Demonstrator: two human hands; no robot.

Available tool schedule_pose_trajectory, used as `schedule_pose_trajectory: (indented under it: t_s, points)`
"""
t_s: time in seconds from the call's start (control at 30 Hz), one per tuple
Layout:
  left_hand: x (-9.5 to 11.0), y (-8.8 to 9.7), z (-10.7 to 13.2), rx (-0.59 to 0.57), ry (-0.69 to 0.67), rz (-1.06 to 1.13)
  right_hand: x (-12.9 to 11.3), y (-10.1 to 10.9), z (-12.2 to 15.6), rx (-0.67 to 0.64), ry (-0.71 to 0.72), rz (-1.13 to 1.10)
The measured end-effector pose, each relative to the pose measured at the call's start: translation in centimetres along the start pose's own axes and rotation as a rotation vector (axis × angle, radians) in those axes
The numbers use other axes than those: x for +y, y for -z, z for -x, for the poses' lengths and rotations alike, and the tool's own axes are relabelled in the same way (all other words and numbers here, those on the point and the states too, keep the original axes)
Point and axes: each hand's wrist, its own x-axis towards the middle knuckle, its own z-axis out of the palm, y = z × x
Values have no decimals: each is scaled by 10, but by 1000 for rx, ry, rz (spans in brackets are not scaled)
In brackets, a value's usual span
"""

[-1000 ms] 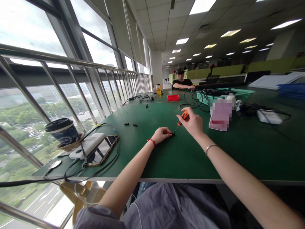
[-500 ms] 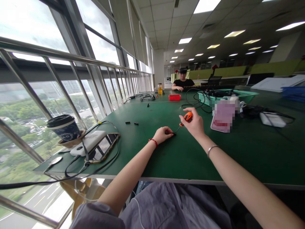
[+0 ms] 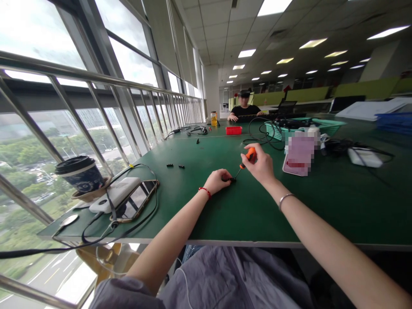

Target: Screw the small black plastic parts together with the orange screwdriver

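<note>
My left hand rests on the green table with its fingers closed on a small black part, mostly hidden by the fingertips. In my right hand is an orange-and-black screwdriver, held tilted by its handle. Its thin shaft slants down to the left, and its tip meets the small black part or lies right beside it. Two more small black pieces, one beside the other, lie to the left of my hands.
On the left stand a paper cup, a white power bank and a phone among cables. Ahead are a red tray and a jar. At right are a pink phone and a green basket. A person sits opposite.
The whole view has shifted slightly. My left hand still holds the black part, and the screwdriver stays at it in my right hand. The person opposite has moved their hands.
</note>
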Motion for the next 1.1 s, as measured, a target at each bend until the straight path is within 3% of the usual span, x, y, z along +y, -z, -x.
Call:
schedule_pose_trajectory:
  t_s: [0.3, 0.53, 0.8, 1.1]
  points:
    - [-5, -1, -2, 45, -108, -56, -5, 5, -2, -33, -2, -61]
    - [-8, -2, -5, 54, -118, -50, 0, 4, -1, -63, 78, -103]
    - [-7, -2, -5, 63, -107, -46, -4, 5, -1, -46, 29, -28]
    - [-7, -2, -5, 58, -108, -46, -2, 5, 0, -75, 109, -97]
